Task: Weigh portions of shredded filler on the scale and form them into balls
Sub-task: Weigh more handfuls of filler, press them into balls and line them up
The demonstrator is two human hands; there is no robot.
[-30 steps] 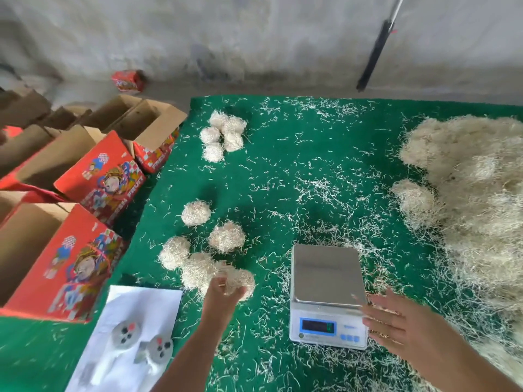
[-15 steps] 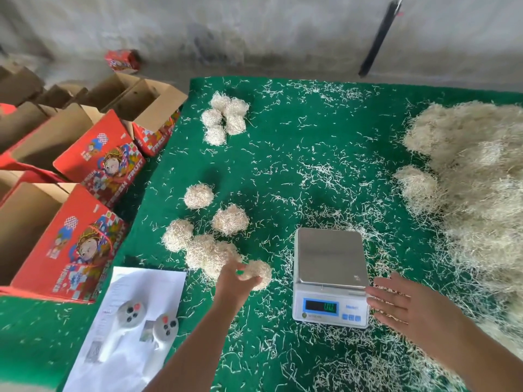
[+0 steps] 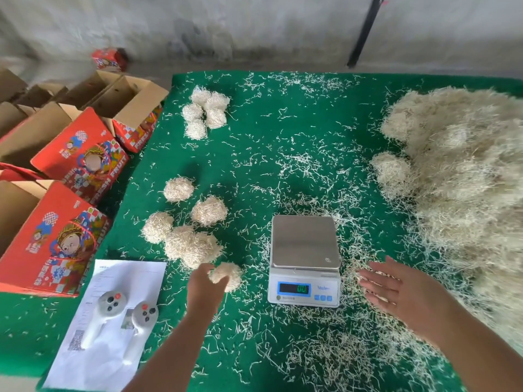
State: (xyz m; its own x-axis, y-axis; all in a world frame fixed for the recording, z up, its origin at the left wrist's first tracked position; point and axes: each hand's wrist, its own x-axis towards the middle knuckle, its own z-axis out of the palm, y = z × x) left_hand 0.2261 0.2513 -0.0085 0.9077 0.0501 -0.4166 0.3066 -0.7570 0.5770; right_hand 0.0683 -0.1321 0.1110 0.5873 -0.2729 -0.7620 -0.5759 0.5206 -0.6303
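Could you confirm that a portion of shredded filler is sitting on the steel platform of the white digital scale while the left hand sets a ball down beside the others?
Not quite. The head view shows the steel platform of the white digital scale bare, with no filler on it. The rest holds: the left hand is at a pale shredded-filler ball beside the other balls.

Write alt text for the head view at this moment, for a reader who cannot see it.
A person's left hand touches a filler ball on a green table, beside a cluster of finished balls, while the open right hand hovers beside an empty digital scale. A big heap of shredded filler lies right; red fruit boxes stand left.
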